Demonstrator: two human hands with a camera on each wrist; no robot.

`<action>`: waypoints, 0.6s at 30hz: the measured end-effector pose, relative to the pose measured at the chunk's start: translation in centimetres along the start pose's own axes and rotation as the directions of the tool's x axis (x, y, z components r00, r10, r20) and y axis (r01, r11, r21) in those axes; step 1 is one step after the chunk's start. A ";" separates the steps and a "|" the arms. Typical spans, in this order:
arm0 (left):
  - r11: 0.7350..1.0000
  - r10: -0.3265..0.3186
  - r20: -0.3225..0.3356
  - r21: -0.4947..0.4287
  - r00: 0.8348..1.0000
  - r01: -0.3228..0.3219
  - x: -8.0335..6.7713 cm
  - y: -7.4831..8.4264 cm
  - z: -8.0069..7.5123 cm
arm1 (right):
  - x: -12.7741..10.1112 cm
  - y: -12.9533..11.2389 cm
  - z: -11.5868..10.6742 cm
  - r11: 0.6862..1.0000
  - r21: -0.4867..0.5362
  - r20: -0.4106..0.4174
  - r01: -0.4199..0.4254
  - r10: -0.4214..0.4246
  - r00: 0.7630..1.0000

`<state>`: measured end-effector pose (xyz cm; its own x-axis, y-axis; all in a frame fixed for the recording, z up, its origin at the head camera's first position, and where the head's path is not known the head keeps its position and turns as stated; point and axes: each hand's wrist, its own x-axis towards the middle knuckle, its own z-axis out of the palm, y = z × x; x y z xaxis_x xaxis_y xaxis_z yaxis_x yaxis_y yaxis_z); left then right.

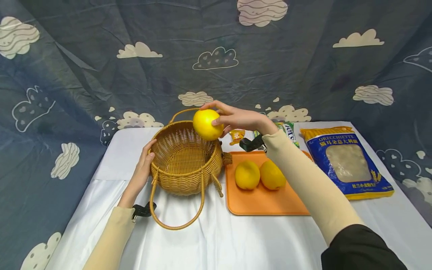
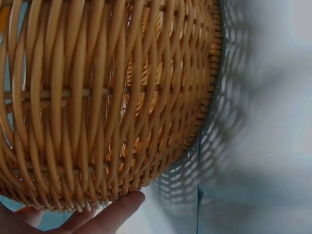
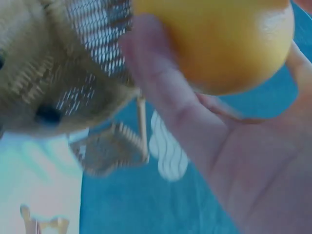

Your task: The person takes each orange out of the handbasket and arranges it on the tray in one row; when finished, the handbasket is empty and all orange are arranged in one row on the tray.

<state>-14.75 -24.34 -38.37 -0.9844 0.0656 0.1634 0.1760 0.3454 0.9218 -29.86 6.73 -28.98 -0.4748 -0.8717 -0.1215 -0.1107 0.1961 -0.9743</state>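
1. The right hand (image 1: 241,119) gripped a yellow lemon (image 1: 207,124), its fingers (image 1: 216,106) curled over the top and the thumb pressed against the near side.
2. In the right wrist view the lemon (image 3: 219,41) sat against the fingers (image 3: 165,97), with the palm below it.
3. The lemon was held in the air above the far right rim of a wicker basket (image 1: 183,161), not touching the weave.
4. The left hand (image 1: 143,167) rested against the left outer wall of the basket, fingers straight and laid flat on the weave.
5. The left wrist view showed the basket (image 2: 107,102) wall close up, with the fingers (image 2: 114,214) of the left hand beneath its lower curve.
6. The basket stood upright on the worktop (image 1: 216,240), which was covered by a white cloth. One loop handle lay folded down towards the person; the other stood at the far rim.
7. Just beside the basket on the right lay an orange tray (image 1: 263,202), carrying two more lemons (image 1: 247,174) (image 1: 272,175), touching or nearly touching each other.
8. A small orange packet (image 1: 237,135) lay behind the tray.
9. A blue and yellow bag of pasta (image 1: 347,161) lay on the worktop to the right of the tray, flat on its back.
10. A dark cloud-patterned cloth (image 1: 216,56) hung behind the worktop.
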 end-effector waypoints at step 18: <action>1.000 -0.009 0.005 -0.016 1.000 0.009 -0.2 0.0 0.1 | -9.7 4.8 -2.4 0.996 0.090 -0.305 -0.023 0.050 0.951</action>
<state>-14.53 -24.23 -38.50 -0.9859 0.0670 0.1533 0.1669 0.3315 0.9286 -27.89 17.16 -32.03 -0.7236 -0.6821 -0.1061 -0.0205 0.1749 -0.9844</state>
